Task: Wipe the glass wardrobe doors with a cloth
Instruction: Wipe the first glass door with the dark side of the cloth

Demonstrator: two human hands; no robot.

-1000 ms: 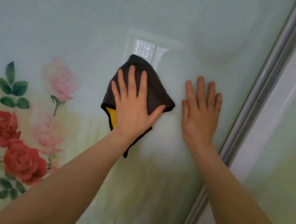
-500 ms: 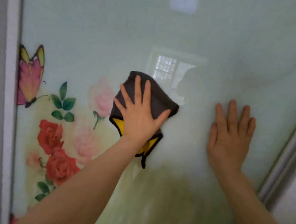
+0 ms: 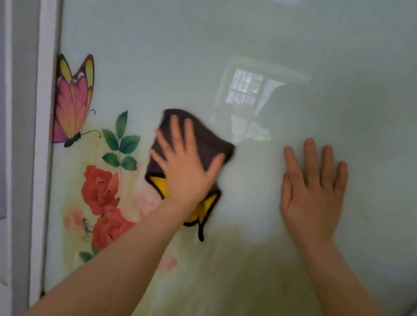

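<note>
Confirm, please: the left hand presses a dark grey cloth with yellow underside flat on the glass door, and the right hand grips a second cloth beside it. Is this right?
Not quite. The head view shows the right hand holding nothing: it lies flat and open on the pale green glass door. The rest is right: the left hand presses the dark grey cloth with yellow underside flat on the glass.

glossy glass door (image 3: 304, 54) — soft, matt cloth (image 3: 203, 143)
</note>
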